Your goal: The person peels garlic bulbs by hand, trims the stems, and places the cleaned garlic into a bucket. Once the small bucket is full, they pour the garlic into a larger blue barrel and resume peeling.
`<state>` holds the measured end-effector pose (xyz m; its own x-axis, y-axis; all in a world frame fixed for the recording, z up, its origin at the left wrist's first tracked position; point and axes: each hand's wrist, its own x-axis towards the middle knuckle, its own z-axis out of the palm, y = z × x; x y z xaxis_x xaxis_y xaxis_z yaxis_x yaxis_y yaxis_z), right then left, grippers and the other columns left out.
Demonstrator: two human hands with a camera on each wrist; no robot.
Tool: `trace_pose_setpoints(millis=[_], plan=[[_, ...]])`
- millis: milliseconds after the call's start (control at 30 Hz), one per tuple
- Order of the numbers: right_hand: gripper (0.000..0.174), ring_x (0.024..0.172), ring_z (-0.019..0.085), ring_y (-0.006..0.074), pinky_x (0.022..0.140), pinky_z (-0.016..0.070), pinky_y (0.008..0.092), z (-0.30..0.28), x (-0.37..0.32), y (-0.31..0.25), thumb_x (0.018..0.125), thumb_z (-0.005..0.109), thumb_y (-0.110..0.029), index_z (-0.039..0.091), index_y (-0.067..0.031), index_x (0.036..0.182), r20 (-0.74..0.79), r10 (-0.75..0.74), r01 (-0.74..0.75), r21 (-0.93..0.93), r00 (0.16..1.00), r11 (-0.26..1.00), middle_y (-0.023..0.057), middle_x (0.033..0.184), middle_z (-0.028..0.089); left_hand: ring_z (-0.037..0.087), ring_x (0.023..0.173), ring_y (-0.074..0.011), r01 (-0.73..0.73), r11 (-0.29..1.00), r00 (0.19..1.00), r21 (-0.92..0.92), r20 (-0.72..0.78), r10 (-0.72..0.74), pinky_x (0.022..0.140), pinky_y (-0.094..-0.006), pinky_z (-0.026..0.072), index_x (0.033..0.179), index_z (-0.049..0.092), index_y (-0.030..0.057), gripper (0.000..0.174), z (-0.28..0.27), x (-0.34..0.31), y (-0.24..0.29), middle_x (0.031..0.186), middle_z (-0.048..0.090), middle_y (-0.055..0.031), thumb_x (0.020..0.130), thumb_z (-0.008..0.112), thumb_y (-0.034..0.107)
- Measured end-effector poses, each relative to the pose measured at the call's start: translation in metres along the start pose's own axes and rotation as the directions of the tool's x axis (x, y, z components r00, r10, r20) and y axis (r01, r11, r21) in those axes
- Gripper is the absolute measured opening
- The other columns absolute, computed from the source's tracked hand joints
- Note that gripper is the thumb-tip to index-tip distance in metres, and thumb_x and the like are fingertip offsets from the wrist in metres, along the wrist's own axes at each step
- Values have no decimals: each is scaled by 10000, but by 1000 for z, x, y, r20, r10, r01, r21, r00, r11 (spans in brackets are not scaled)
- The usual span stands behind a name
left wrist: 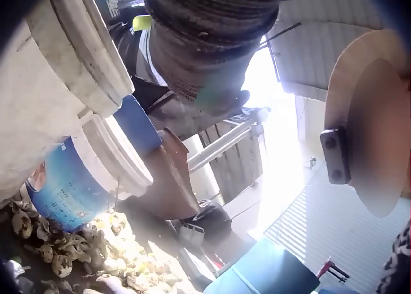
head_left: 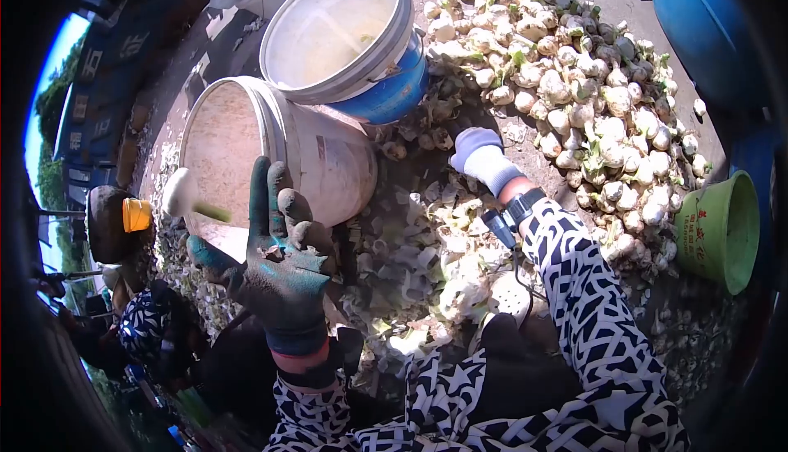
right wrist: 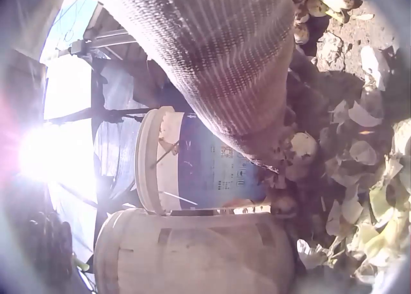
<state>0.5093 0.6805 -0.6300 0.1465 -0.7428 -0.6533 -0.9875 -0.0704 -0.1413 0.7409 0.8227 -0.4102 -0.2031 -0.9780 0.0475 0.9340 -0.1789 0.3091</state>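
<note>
My left hand (head_left: 287, 275), in a dark, dirt-stained glove, is held up with spread fingers before the mouth of a white bucket (head_left: 328, 160) lying tilted. Beyond its thumb, a blurred white bulb (head_left: 176, 192) like garlic, with a green stem (head_left: 213, 211), appears in the air, apart from the hand and overlapping the bucket's rim. My right hand (head_left: 483, 156), in a pale knitted glove, is low beside the pile of white bulbs (head_left: 591, 99), its fingers bent. The right wrist view shows the glove (right wrist: 218, 63) close to a bulb (right wrist: 303, 145); I cannot tell whether it holds anything.
A blue-and-white bucket (head_left: 386, 91) leans behind the white one. Peelings (head_left: 410, 263) cover the ground before my legs. A green bucket (head_left: 722, 234) lies at the right, below a large blue container (head_left: 710, 29). Another person (head_left: 152, 325) is at the lower left.
</note>
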Motion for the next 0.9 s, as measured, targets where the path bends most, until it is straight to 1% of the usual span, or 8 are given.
trace_pose_setpoints(millis=[100, 200, 267, 333, 400, 567, 733, 900], plan=[[587, 1025, 621, 357, 828, 515, 445, 29, 42, -6, 740, 655, -249, 514, -132, 1298, -357, -92, 161, 168, 930, 973, 218, 1308, 507, 511, 1194, -276, 289, 810, 938, 511, -321, -132, 980, -401, 431, 1436, 294, 14, 748, -25, 2, -27, 1379, 444, -183, 888, 626, 402], [603, 1020, 624, 364, 846, 511, 436, 26, 26, -2, 732, 708, -296, 523, -70, 1259, -284, -13, 127, 386, 959, 914, 232, 1203, 575, 554, 1102, -257, 176, -138, 983, 975, -167, 80, 967, -358, 432, 1403, 335, -20, 767, -123, 6, -65, 1267, 526, -209, 836, 705, 340], [714, 1025, 628, 343, 866, 504, 406, 30, -20, -5, 689, 806, -368, 508, 22, 1207, -283, 93, 126, 666, 955, 735, 248, 1092, 626, 509, 1175, -257, 410, -136, 911, 902, -397, 114, 1005, -345, 393, 1404, 323, -34, 731, -110, 16, -89, 1299, 495, -216, 863, 661, 325], [677, 1012, 619, 215, 869, 502, 313, 63, -57, -17, 710, 803, -103, 434, 11, 1266, -463, -43, 461, 886, 886, -50, 164, 1134, 596, 506, 1168, -262, 312, 360, 924, 879, -369, 98, 996, -338, 394, 1401, 332, -27, 690, -167, 15, -119, 1272, 508, -207, 858, 639, 270], [594, 1073, 594, 196, 901, 490, 336, 71, -93, -20, 754, 731, -66, 432, 0, 1264, -700, -51, 606, 577, 713, 548, 150, 1246, 548, 519, 1141, -233, 247, 81, 958, 966, -256, 130, 969, -327, 413, 1371, 366, -34, 620, -155, 18, -134, 1260, 511, -179, 866, 611, 228], [441, 1032, 630, 198, 879, 493, 313, 29, -138, 22, 850, 687, -253, 572, -56, 1227, -488, -180, 517, 765, 854, 384, 139, 1087, 657, 529, 1157, -221, 304, 349, 941, 886, -338, 38, 980, -317, 423, 1333, 410, -30, 625, -125, 9, -134, 1239, 525, -175, 790, 688, 112], [322, 789, 626, 357, 676, 489, 366, 8, -148, -4, 844, 683, -321, 630, -10, 909, -522, -63, 441, 643, 851, 626, 213, 839, 631, 538, 1175, -238, 133, -137, 990, 982, -126, 56, 1021, -326, 407, 1352, 405, -9, 740, -98, 7, -121, 1315, 496, -189, 730, 773, 150], [243, 727, 626, 260, 654, 482, 364, 12, -157, -8, 881, 643, -247, 616, -12, 934, -567, -114, 531, 656, 816, 537, 160, 769, 619, 560, 1100, -175, 36, 277, 995, 960, -60, 77, 914, -288, 477, 1322, 447, -8, 679, -93, 5, -103, 1223, 553, -108, 760, 772, 191]])
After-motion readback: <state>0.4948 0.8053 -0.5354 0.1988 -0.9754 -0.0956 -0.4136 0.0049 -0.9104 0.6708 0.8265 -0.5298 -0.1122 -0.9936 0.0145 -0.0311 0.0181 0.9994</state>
